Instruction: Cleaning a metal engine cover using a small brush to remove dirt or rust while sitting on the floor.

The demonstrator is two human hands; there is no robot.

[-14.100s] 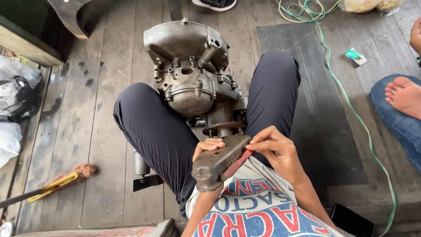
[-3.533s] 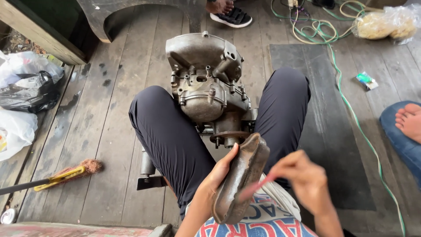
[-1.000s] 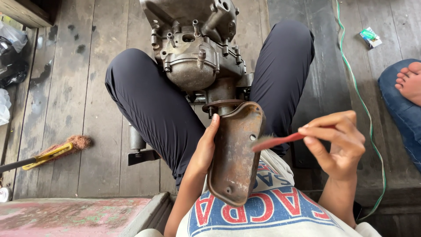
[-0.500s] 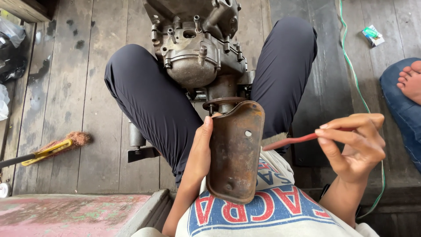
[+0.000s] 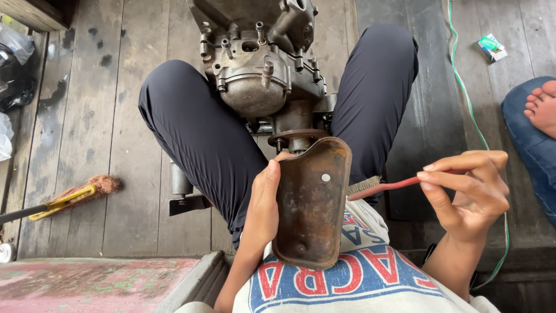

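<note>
My left hand (image 5: 262,203) grips the left edge of a rusty brown metal cover (image 5: 310,203), held upright over my lap with its hollow inside facing me. A small wire brush with a red handle (image 5: 382,186) is pinched in my right hand (image 5: 472,194); its bristles sit at the cover's right edge. Between my legs on the wooden floor stands a grimy grey engine block (image 5: 260,64).
A yellow-handled brush (image 5: 69,197) lies on the planks at the left. Plastic bags (image 5: 14,75) sit at the far left edge. A green cord (image 5: 463,98) runs along the right, near a small packet (image 5: 492,46) and another person's bare foot (image 5: 544,110).
The cover has been turned upright with its inside toward me. My right hand pulled the brush out to the right, off the cover's inner face to its right edge.
</note>
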